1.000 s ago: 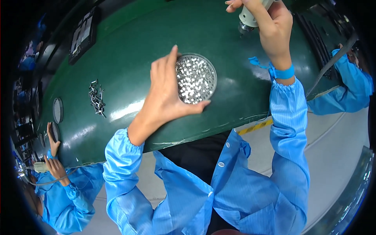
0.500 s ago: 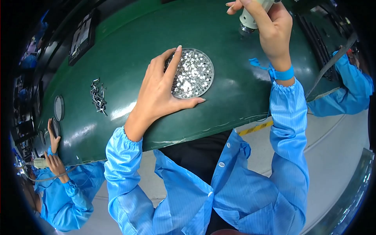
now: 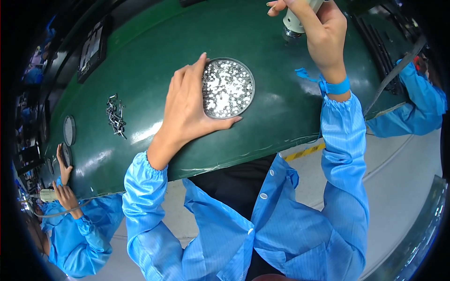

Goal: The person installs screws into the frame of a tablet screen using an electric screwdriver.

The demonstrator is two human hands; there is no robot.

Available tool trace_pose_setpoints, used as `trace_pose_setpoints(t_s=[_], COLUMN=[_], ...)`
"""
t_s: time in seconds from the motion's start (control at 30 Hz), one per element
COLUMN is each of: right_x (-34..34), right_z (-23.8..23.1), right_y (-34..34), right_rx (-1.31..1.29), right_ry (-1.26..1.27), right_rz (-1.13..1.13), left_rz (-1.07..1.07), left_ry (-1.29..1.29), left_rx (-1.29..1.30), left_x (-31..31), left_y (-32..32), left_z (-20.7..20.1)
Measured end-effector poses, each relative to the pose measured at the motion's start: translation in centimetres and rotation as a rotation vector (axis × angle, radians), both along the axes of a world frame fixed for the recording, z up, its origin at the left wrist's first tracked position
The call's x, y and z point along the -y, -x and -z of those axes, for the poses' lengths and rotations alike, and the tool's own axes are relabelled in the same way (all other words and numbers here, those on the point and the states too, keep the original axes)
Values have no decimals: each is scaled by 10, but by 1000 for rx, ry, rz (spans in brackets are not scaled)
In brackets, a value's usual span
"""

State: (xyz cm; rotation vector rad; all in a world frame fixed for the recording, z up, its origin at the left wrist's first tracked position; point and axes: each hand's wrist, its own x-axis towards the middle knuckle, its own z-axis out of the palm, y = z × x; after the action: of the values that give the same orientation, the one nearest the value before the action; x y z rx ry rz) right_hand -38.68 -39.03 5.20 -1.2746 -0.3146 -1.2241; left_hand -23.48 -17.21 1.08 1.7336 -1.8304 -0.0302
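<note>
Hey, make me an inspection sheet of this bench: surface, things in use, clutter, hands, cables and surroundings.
Surface: green tabletop, glossy, near edge scuffed.
Things in use: round clear dish filled with small shiny metal parts; pale handheld tool, partly out of frame.
Clutter: loose pile of slim metal pieces left of the dish; dark rods at far right.
Hands: left hand grips the dish's left side; right hand holds the tool, wearing a blue wrist strap.
Cables: grey cable at right, ends unclear.
Surroundings: co-workers' blue sleeves at left and right; yellow-and-black floor tape.
</note>
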Motion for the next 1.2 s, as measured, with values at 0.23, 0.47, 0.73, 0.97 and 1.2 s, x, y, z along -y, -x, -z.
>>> trace_pose_setpoints(t_s=[0.23, 0.47, 0.73, 0.97, 1.2], right_x=[-25, -25, -7, -27, -7], right_z=[-24, -22, 0, -23, 1], right_y=[7, 5, -9, 3, -9], right_rx=[-485, -535, 50, -528, 36], right_ry=[-10, 6, -25, 6, -98], right_rz=[457, 452, -74, 449, -94], left_rz=[-29, -22, -10, 20, 55], left_ry=[-41, -58, -53, -54, -56], left_rx=[-13, 15, 22, -24, -265], left_x=[-2, -6, -4, -11, -11], left_y=[-7, -8, -9, -2, 2], left_z=[-2, -1, 1, 3, 0])
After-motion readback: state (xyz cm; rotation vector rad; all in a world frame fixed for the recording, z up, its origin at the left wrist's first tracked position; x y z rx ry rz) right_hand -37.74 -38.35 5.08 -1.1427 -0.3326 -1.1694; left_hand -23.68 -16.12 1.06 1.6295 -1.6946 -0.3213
